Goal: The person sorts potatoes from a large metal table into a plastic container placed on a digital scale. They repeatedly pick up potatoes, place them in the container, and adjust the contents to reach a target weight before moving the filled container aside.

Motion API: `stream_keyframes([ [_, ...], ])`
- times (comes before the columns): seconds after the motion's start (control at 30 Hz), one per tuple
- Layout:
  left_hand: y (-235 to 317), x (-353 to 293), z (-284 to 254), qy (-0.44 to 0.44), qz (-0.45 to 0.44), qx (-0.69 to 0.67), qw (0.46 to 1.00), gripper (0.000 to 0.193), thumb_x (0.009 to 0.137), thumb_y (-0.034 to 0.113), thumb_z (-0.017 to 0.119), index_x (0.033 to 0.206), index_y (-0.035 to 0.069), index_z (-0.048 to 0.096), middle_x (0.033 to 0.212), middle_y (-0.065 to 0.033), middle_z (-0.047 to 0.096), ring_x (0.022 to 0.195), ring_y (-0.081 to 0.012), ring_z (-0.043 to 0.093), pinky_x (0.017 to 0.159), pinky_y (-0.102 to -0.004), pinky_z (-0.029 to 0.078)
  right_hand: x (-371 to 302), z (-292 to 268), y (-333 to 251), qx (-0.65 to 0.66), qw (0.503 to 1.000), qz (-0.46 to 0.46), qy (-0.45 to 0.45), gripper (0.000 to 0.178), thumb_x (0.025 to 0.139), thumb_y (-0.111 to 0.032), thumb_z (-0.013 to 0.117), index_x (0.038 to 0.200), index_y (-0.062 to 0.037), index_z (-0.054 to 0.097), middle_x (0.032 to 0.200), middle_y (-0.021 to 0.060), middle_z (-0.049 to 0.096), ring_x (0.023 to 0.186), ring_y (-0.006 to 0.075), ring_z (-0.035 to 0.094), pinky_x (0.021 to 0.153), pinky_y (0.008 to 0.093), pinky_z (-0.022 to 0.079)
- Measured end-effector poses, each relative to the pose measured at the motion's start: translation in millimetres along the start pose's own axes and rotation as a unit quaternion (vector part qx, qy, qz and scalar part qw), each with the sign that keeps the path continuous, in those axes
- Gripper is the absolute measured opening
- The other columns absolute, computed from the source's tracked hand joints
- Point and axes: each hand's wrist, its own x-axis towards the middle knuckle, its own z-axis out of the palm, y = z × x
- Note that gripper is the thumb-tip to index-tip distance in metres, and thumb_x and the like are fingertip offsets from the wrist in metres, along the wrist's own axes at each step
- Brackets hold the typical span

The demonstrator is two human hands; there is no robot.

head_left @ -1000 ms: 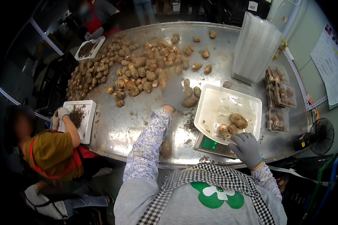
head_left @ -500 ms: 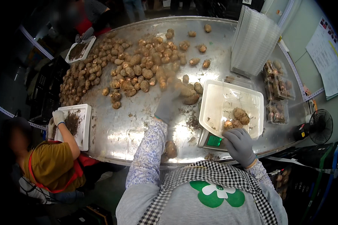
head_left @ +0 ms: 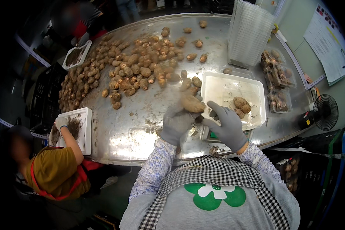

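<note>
My gloved left hand (head_left: 176, 124) is closed around a brown, elongated taro (head_left: 192, 104), held above the table left of a white tray (head_left: 260, 96). My gloved right hand (head_left: 228, 126) reaches in from the right over the tray's near left corner. Its fingers and thumb are apart, pointing toward the held taro; nothing shows clearly in its grasp. A few taros (head_left: 242, 104) lie inside the tray, in what looks like a clear plastic box. Under the tray sits a scale with a green display (head_left: 213, 135), partly hidden by my right hand.
A large taro heap (head_left: 132, 71) spreads over the metal table (head_left: 119, 119). A tall stack of clear plastic boxes (head_left: 247, 34) and several filled boxes (head_left: 281, 76) stand right, near a black fan (head_left: 326, 111). Co-workers handle dirt-covered white trays (head_left: 87, 130) at left.
My left hand has come back from the heap with a taro, toward the tray. My right hand has left the taros in the tray and moved left toward it.
</note>
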Motion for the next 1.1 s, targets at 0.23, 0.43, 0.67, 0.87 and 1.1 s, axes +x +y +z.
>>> stream_keyframes([
  [0.23, 14.7, 15.1, 19.5, -0.004, -0.078, 0.348, 0.934, 0.058, 0.094, 0.007, 0.058, 0.149, 0.000, 0.041, 0.149, -0.0186, 0.046, 0.135, -0.0270, 0.049, 0.110, -0.0360, 0.043, -9.5, -26.0, 27.3, 0.008, 0.994, 0.047, 0.094, 0.052, 0.090, -0.035, 0.072, 0.128, -0.0005, 0.061, 0.095, 0.0180, 0.070, 0.083, 0.0301, 0.070, 0.074, 0.0382, 0.055],
  [0.43, 4.9, 60.8, -84.6, 0.189, -0.030, 0.656, 0.731, 0.070, 0.084, 0.019, 0.072, 0.148, 0.012, 0.044, 0.150, -0.0191, 0.043, 0.136, -0.0334, 0.045, 0.112, -0.0430, 0.040, -36.7, -71.9, 73.2, -0.132, 0.980, 0.107, 0.099, 0.033, 0.092, -0.019, 0.069, 0.120, -0.0024, 0.065, 0.110, 0.0173, 0.070, 0.101, 0.0316, 0.067, 0.089, 0.0395, 0.052],
  [0.67, -9.7, 120.6, -57.6, 0.063, -0.165, 0.815, 0.551, 0.061, 0.086, 0.033, 0.070, 0.140, 0.014, 0.051, 0.154, -0.0246, 0.036, 0.139, -0.0423, 0.039, 0.114, -0.0477, 0.036, -42.7, -71.8, 65.4, -0.135, 0.971, 0.095, 0.175, 0.028, 0.089, -0.009, 0.068, 0.117, -0.0042, 0.066, 0.116, 0.0134, 0.068, 0.108, 0.0319, 0.063, 0.098, 0.0410, 0.047],
  [0.87, 3.0, 124.2, -56.9, 0.097, -0.152, 0.578, 0.796, 0.040, 0.090, 0.028, 0.066, 0.121, 0.003, 0.060, 0.131, -0.0181, 0.059, 0.117, -0.0295, 0.060, 0.099, -0.0380, 0.050, -43.6, -66.8, 54.8, -0.118, 0.978, 0.075, 0.155, 0.025, 0.089, -0.004, 0.065, 0.114, -0.0027, 0.067, 0.113, 0.0138, 0.069, 0.106, 0.0307, 0.063, 0.094, 0.0394, 0.049],
  [1.1, -4.7, 68.5, -45.3, 0.152, 0.088, 0.309, 0.934, 0.041, 0.088, 0.020, 0.076, 0.119, 0.005, 0.053, 0.101, -0.0063, 0.064, 0.090, -0.0182, 0.064, 0.073, -0.0321, 0.056, -22.8, -39.4, 34.8, -0.002, 0.990, 0.054, 0.129, 0.021, 0.088, -0.002, 0.063, 0.109, -0.0022, 0.069, 0.108, 0.0130, 0.070, 0.102, 0.0297, 0.065, 0.092, 0.0388, 0.050],
])
